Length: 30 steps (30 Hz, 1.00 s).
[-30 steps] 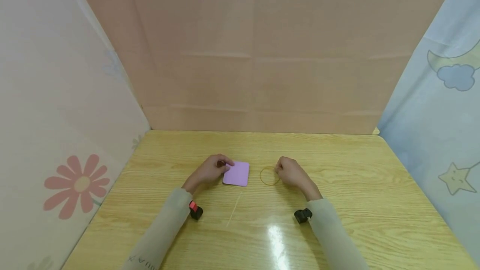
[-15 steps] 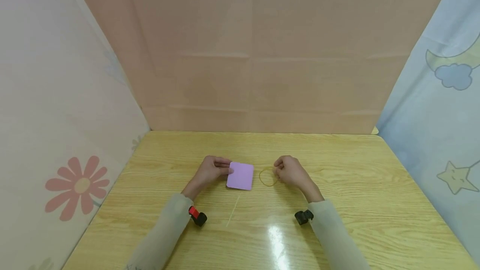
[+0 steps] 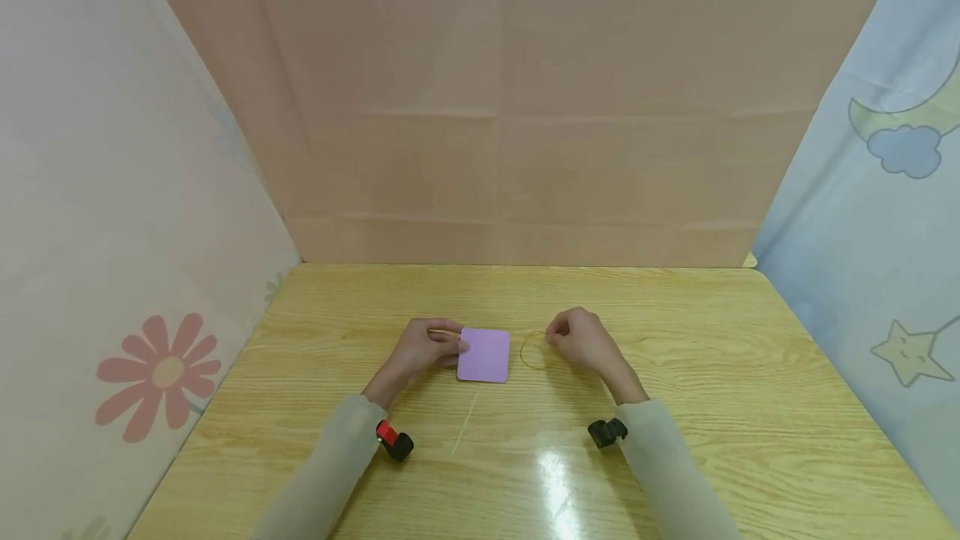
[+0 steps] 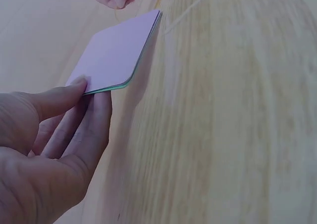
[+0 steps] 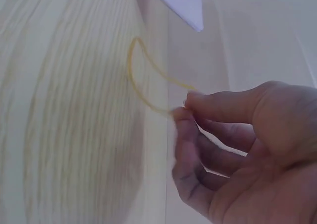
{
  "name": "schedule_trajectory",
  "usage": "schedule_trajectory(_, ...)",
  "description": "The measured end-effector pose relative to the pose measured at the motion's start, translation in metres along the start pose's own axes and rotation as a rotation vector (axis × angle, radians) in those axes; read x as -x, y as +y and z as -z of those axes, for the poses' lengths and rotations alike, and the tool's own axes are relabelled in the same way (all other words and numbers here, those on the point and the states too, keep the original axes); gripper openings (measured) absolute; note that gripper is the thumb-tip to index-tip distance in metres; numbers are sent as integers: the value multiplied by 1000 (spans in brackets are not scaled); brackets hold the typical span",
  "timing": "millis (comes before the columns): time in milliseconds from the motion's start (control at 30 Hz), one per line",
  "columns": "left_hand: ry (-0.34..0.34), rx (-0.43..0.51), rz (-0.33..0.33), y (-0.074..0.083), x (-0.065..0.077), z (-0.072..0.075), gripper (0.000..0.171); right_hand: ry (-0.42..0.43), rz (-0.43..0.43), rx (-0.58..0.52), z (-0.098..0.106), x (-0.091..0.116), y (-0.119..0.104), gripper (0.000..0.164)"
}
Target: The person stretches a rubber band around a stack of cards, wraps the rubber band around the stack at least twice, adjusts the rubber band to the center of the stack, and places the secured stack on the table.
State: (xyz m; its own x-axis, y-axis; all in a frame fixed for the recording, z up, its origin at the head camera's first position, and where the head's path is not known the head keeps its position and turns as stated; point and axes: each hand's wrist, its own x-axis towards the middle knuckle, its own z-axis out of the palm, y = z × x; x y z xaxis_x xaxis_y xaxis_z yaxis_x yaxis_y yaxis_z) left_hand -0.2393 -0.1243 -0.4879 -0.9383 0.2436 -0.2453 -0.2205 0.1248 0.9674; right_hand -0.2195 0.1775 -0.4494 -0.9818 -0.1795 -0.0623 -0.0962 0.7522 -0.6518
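A thin stack of square cards [image 3: 484,357], purple on top with a green layer below, is pinched at its left edge by my left hand [image 3: 417,350]. In the left wrist view the thumb lies on the purple face [image 4: 114,50] and the fingers are underneath, holding the stack tilted above the table. To its right, my right hand [image 3: 588,344] pinches a yellow rubber band [image 5: 130,65] between thumb and fingertips. The band hangs as a loose loop towards the cards, apart from them.
Both hands are over a light wood-grain table [image 3: 720,407]. A pale thin line [image 3: 467,417] marks its surface in front of the cards. A brown sheet [image 3: 495,148] stands along the back edge, with patterned cloths at both sides.
My left hand has lifted the cards and shifted them slightly right, its fingers moving from over the top to underneath. The right hand stays nearly in place, its fingers readjusting on the rubber band.
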Motion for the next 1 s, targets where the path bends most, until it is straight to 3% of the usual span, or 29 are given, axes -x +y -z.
schedule_trajectory(333, -42, 53, 7, -3, 1, -2, 30, -24, 24, -130, 0, -6, -3, 15)
schedule_trajectory(567, -64, 76, 11, 0, 0, -7, 28, 13, 80, -211, 1, -8, -11, 19)
schedule_trajectory(1000, -42, 48, 10, 3, 2, -13, 27, 11, 107, -284, -2, -6, -26, 20)
